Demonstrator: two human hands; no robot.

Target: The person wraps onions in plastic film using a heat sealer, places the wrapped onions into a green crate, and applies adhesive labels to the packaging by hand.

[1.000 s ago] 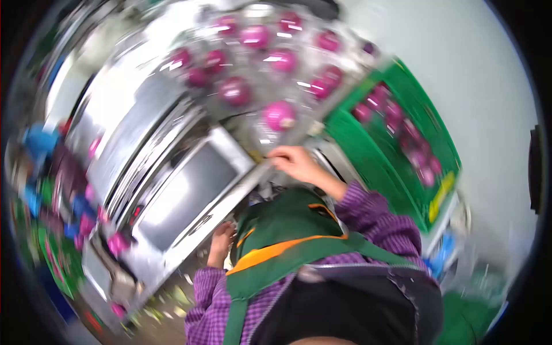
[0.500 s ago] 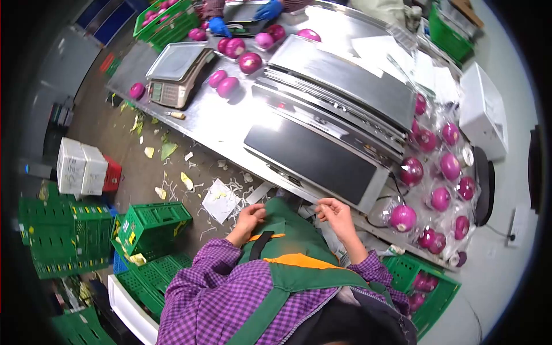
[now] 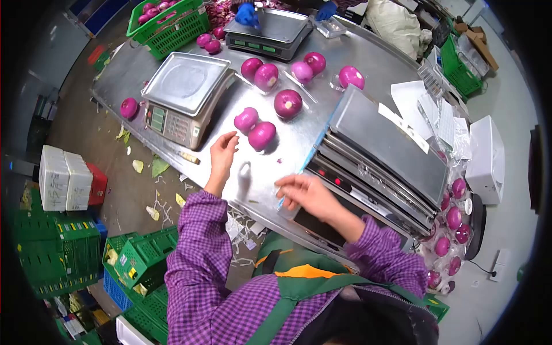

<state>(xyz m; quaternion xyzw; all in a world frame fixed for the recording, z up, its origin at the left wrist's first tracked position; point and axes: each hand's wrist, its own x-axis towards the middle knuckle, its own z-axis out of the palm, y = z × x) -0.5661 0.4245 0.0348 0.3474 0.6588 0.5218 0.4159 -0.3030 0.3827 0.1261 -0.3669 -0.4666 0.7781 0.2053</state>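
OK so, using the keypad scale [image 3: 187,86] as the landmark: the onion pair [image 3: 261,136] sits on the metal table [image 3: 221,198] just beside it, on the side facing the flat-topped machine [image 3: 385,138]. The two onions look to be touching; can't tell if there's a tray under them.

Person's left hand [image 3: 223,155] is the one nearer the scale, just short of the pair. Fingers are loosely curled with the thumb a bit apart, nothing visible in them. The right hand [image 3: 310,198] is farther from the scale, over the machine's near edge by some blue edging [image 3: 316,148]. Its fingers are bent and bunched toward the thumb; whether they're pinching something see-through, no idea.

What could go wrong, imo: onions are round and the metal looks slick, so a clumsy nudge from the left hand could send one rolling into the scale or the big onion [image 3: 288,104] past the pair. Also, a red light [image 3: 337,181] is lit on the machine, so if any part runs hot, those right fingertips seem awfully close.
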